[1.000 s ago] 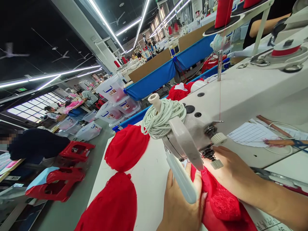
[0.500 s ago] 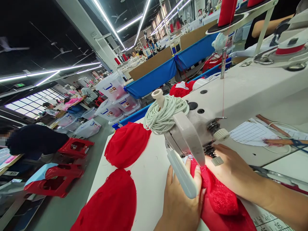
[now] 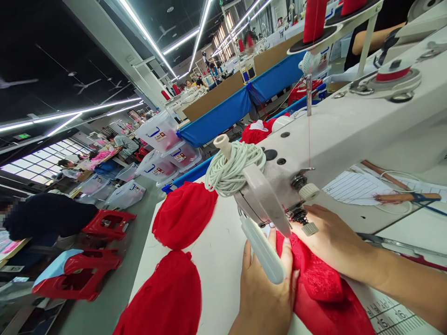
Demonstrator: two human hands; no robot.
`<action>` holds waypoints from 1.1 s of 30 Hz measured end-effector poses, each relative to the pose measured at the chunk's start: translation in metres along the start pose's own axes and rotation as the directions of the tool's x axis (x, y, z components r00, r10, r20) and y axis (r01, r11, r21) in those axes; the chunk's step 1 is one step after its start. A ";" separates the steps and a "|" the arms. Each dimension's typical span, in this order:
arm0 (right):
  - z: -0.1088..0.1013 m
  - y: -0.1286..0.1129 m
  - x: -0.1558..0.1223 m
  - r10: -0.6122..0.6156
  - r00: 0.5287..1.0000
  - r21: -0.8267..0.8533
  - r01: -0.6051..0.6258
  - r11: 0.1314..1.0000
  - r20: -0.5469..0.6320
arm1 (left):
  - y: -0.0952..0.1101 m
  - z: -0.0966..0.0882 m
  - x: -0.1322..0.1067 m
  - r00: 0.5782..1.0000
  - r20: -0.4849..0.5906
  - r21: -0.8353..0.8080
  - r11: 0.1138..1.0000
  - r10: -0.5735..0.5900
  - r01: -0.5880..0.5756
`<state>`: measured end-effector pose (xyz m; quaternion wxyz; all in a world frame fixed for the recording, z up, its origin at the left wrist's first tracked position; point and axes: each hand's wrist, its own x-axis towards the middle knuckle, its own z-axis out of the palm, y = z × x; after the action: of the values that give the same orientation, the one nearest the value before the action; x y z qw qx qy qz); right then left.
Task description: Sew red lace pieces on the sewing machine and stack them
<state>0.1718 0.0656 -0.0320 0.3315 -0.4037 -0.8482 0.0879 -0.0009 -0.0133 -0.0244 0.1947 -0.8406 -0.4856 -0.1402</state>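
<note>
A white sewing machine (image 3: 342,135) fills the right of the view, with a coil of pale cord (image 3: 232,170) wound on its head. Under the head lies a red lace piece (image 3: 319,288). My left hand (image 3: 265,293) rests flat on the table with its fingers stretched out against the lace's left edge, partly behind the machine's white lamp bar (image 3: 263,251). My right hand (image 3: 331,242) lies flat on the lace just behind the needle area, its fingertips hidden under the machine head.
Two red cup-shaped fabric stacks (image 3: 183,214) (image 3: 164,300) sit on the white table (image 3: 216,260) to the left. Red thread cones (image 3: 314,18), scissors (image 3: 405,197) and paper sit behind the machine. Red stools (image 3: 80,274), plastic bins (image 3: 159,135) and other workers fill the aisle.
My hands and the lace have hardly shifted under the machine head; the view has moved slightly.
</note>
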 end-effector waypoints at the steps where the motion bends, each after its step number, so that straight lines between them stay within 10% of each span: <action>1: 0.000 0.000 0.000 -0.011 1.000 0.008 0.011 1.000 0.016 | 0.000 0.001 -0.001 1.000 0.001 0.006 1.000 -0.003 0.003; 33: -0.004 0.005 0.009 -0.086 0.992 0.048 0.081 0.996 0.098 | -0.003 -0.006 0.004 1.000 -0.004 -0.026 1.000 -0.012 0.012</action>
<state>0.1732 0.0753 -0.0266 0.3010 -0.3556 -0.8777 0.1125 -0.0023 -0.0119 -0.0171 0.1840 -0.8398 -0.4884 -0.1495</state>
